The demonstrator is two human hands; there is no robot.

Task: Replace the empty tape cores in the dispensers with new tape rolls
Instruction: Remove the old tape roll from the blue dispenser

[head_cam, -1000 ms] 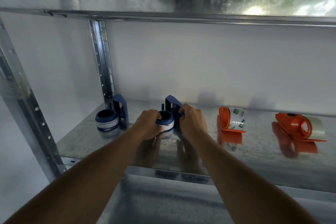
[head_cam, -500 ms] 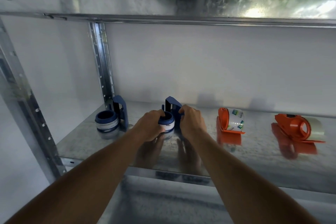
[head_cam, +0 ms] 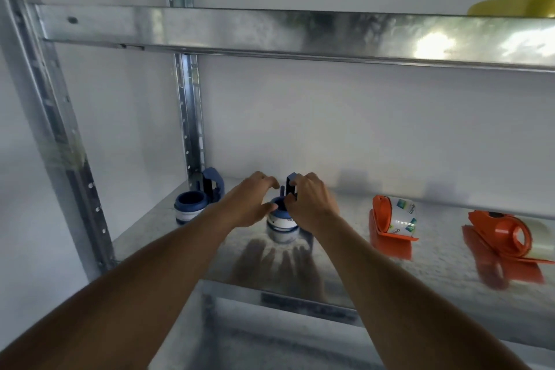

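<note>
A blue tape dispenser stands on the metal shelf, with a white tape roll on its blue hub. My right hand pinches the dispenser's upright blue plate from the right. To the left of the roll and slightly above it, my left hand has its fingers spread; its thumb is close to the hub. A second blue dispenser with a roll stands at the far left. Two orange dispensers lie to the right: one with a printed roll, one with a clear roll.
The upper shelf beam runs overhead, with a yellow object on it at the right. Perforated steel posts stand at the left. A white wall closes the back. The shelf's front edge lies below my forearms.
My left hand has let go of the white roll and opened, lifting a little. My right hand stays on the blue dispenser. The view has tilted upward.
</note>
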